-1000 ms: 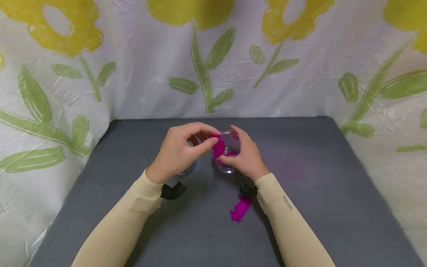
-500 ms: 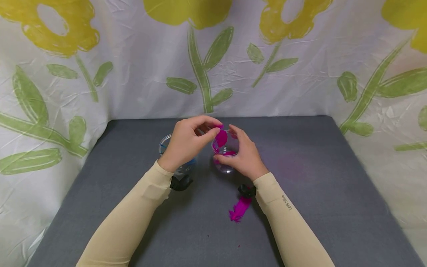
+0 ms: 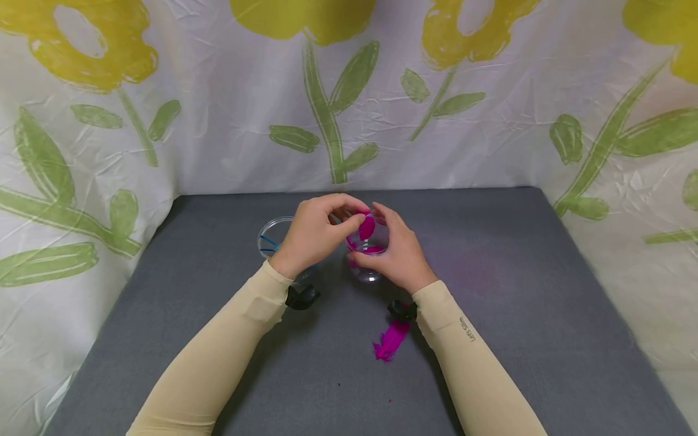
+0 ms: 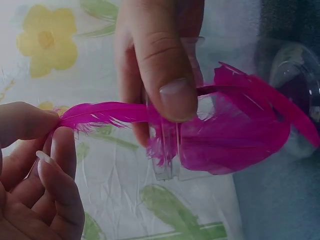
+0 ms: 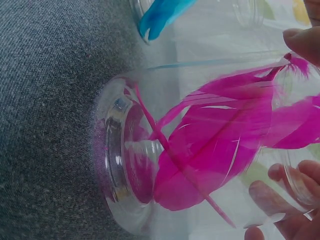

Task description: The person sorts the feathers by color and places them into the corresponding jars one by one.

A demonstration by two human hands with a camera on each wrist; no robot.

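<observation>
My left hand (image 3: pixel 320 233) pinches a magenta feather (image 4: pixel 100 114) by one end, above the mouth of a clear plastic jar (image 3: pixel 366 275). In the left wrist view the feather's other end lies within the jar's mouth. My right hand (image 3: pixel 395 254) grips the jar near its rim, thumb (image 4: pixel 179 97) on the near side and fingers round the far side. Several magenta feathers (image 5: pixel 215 145) stand inside the jar, as the right wrist view shows. Another magenta feather (image 3: pixel 391 342) lies on the table, its upper end hidden by the right wrist strap.
A second clear jar (image 3: pixel 260 239) with blue feathers (image 5: pixel 162 17) stands left of the first, partly behind my left hand. A grey cloth (image 3: pixel 518 339) covers the table, with small dark specks near the front. A flower-printed curtain (image 3: pixel 229 151) hangs behind.
My left hand has moved rightward, bringing the pinched feather over and into the jar's mouth. More of the blue-feather jar shows now. My right hand keeps its hold on the jar.
</observation>
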